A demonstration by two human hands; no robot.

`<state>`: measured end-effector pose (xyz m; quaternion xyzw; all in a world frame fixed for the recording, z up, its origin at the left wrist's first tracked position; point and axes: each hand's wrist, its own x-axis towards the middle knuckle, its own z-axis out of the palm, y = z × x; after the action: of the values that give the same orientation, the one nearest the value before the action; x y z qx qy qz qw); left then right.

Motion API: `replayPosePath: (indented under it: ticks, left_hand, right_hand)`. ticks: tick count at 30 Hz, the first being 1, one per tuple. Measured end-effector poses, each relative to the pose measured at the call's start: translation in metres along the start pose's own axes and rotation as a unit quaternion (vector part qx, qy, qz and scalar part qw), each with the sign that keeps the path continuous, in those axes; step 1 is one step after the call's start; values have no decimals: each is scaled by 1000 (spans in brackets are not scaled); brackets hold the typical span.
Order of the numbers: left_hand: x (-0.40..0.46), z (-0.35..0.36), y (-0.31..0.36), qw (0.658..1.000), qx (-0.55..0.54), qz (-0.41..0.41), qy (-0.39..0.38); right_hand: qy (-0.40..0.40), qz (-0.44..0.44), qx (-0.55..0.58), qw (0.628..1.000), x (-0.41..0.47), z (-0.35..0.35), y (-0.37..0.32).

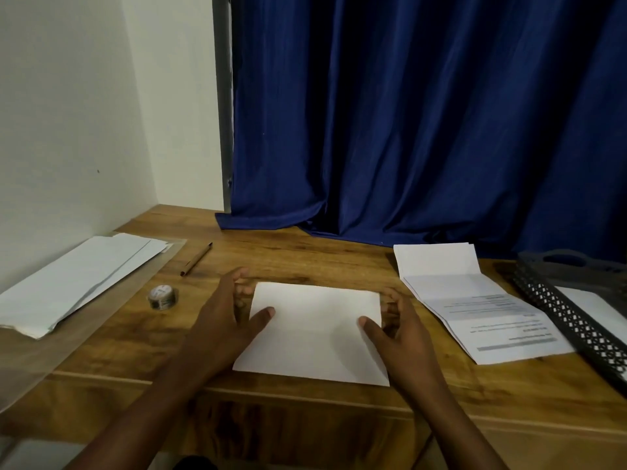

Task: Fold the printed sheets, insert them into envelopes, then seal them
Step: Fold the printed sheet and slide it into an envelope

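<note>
Desk (305, 252) of wood carried all the materials, with a blue curtain (424, 113) hanging behind it at 12 o'clock. Envelopes (78, 276) lay stacked at 9 o'clock, well apart from the work. A part-folded printed sheet (475, 300) lay at 3 o'clock, just beside a black mesh tray (576, 320) further right. The sheet being folded (315, 330) sat at centre, blank side up, near the desk's front edge. Left hand (230, 317) gripped its left edge, thumb on top and fingers curled at the far corner; right hand (397, 327) held the right edge likewise. Pen (196, 259) lay at 11 o'clock; tape roll (163, 296) at 10 o'clock.

Judgement: folding step was in hand, nothing enveloped yet. Next move probably called for aligning the edges squarely, then pressing the crease flat.
</note>
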<state>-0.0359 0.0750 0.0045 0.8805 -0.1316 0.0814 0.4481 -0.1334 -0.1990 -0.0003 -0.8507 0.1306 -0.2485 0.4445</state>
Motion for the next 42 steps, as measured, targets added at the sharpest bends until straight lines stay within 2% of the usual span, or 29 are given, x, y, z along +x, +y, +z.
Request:
replayPosePath:
  ticks: [2, 5, 9, 12, 14, 17, 20, 24, 29, 32, 34, 36, 39, 42]
  left_hand:
    - [-2, 0, -5, 1000, 12, 26, 1]
    - [-9, 0, -9, 991, 70, 116, -18]
    - [-15, 4, -2, 942, 197, 243, -120]
    - [-12, 8, -1, 912, 264, 246, -197]
    - [-10, 9, -1, 895, 302, 229, -235]
    - [-11, 9, 0, 876, 347, 215, -258]
    - [-12, 9, 3, 873, 354, 218, -254]
    - [-10, 8, 3, 868, 361, 216, -263]
    - [-9, 8, 1, 872, 354, 211, -265]
    - [-12, 5, 3, 892, 320, 199, -250]
    - [-19, -2, 3, 919, 258, 213, -207]
    - [-32, -11, 3, 927, 215, 248, -179]
    - [-54, -18, 0, 908, 242, 273, -206]
    - [-70, -24, -5, 887, 276, 292, -227]
  right_hand:
    - [12, -32, -48, 998, 1, 3, 5]
    - [13, -83, -117, 990, 1, 4, 6]
    - [-7, -130, -225, 966, -4, 7, -4]
    - [-87, -187, -258, 944, -9, 17, -24]
    - [-157, -229, -294, 915, -11, 30, -33]
    - [-244, -234, -344, 876, -14, 48, -34]
    - [-281, -217, -347, 868, -12, 51, -25]
    - [-285, -191, -357, 869, -4, 37, -12]
    - [-251, -133, -384, 878, 1, 11, 1]
    - [-207, -128, -331, 912, -5, 7, -3]
    - [-166, -154, -288, 931, -13, 1, -7]
    - [-169, -193, -274, 927, -25, -8, -8]
    - [-220, -237, -293, 900, -46, -18, -4]
    - [-226, -274, -312, 881, -59, -25, -1]
